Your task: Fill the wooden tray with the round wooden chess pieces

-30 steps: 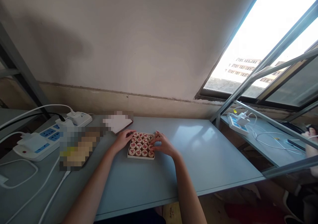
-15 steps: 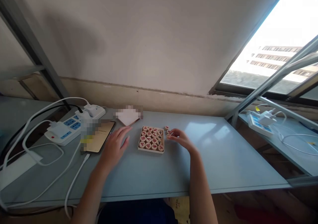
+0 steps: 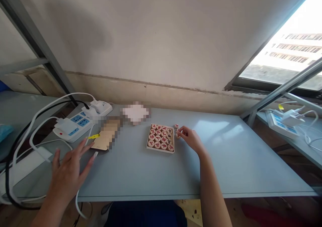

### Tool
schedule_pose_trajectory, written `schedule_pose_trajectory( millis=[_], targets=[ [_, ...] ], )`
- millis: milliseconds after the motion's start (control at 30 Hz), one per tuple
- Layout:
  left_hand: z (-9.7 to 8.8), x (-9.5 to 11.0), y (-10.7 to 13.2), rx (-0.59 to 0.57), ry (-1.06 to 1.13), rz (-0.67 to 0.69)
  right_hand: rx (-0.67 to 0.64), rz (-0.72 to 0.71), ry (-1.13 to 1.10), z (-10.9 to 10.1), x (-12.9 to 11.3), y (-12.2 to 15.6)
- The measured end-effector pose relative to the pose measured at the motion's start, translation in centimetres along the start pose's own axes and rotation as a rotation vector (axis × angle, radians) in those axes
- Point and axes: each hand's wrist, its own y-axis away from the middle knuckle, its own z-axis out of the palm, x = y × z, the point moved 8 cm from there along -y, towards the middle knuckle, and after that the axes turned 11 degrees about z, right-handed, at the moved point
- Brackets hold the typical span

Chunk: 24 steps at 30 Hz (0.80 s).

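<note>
Right of the square white box (image 3: 160,150), the right hand (image 3: 191,139) touched a round cream piece (image 3: 178,136), pinch unclear; left of the box, the left hand (image 3: 68,173) was spread.

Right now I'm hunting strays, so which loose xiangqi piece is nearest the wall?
The loose xiangqi piece beside the back right corner of the box; the rest, partly hidden by the right hand, lies nearer the front of the desk.

Left grip (image 3: 70,170) splayed near the counter's (image 3: 130,181) front edge; right grip (image 3: 190,138) with bent fingers, its forearm (image 3: 213,188) crossing that edge
</note>
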Motion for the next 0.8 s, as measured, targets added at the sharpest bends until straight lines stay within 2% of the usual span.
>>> schedule_pose_trajectory(
  millis=[133,367,433,667,800],
  targets=[
    [0.1,0.5,-0.5,-0.014,-0.022,0.023,-0.022,-0.018,-0.012,0.3,-0.1,0.0],
    [1.6,-0.1,-0.3,-0.054,0.017,0.000,-0.055,-0.025,-0.033,0.4,-0.6,0.2],
    [1.1,0.1,-0.2,-0.028,0.008,-0.004,-0.093,-0.045,-0.050,0.5,-1.0,0.4],
    [-1.6,1.7,0.9,0.134,-0.028,0.019,-0.345,-0.209,-0.134,2.1,-3.3,2.0],
    [-1.5,3.0,0.7,0.127,0.116,0.089,-0.395,-0.230,-0.096,2.8,-3.6,2.4]
  ],
)
